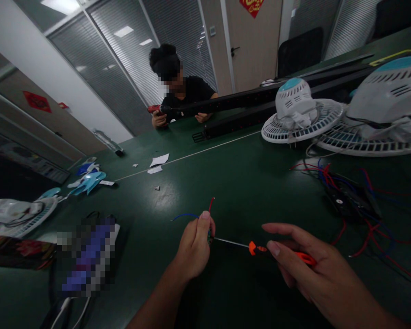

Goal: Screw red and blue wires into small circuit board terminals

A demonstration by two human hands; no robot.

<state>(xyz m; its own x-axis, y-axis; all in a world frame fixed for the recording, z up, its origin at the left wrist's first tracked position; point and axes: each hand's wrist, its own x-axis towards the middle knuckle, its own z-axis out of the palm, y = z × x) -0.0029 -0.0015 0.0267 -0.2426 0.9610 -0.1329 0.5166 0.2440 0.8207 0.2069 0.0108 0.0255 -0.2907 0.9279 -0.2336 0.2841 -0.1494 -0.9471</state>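
Two hands work at one screwdriver (252,248); your left hand (195,246) pinches a small green wired part (208,236) between thumb and fingers, at the tip end of the screwdriver; your right hand (304,260) holds the orange-and-black handle by thumb and curled fingers, index finger extended. A blue wire (185,215) and a red wire (211,204) project from the part, beyond the screwdriver's tip; your left fingers cover the contact point, so you cannot confirm seating from this view.

Step in hand, by judgement: working a fastener on the part; direction of turn cannot be told. Next move calls for a shaft aligned with the part, a firm left pinch against twisting, and both wires clear of the blade; a loose handle grip could let the tip slip.

Right of the screwdriver, a black housing (349,198) with red and blue leads lies on the green tabletop (226,178); across from the screwdriver, a co-worker (192,93) holds a red power drill (154,108).
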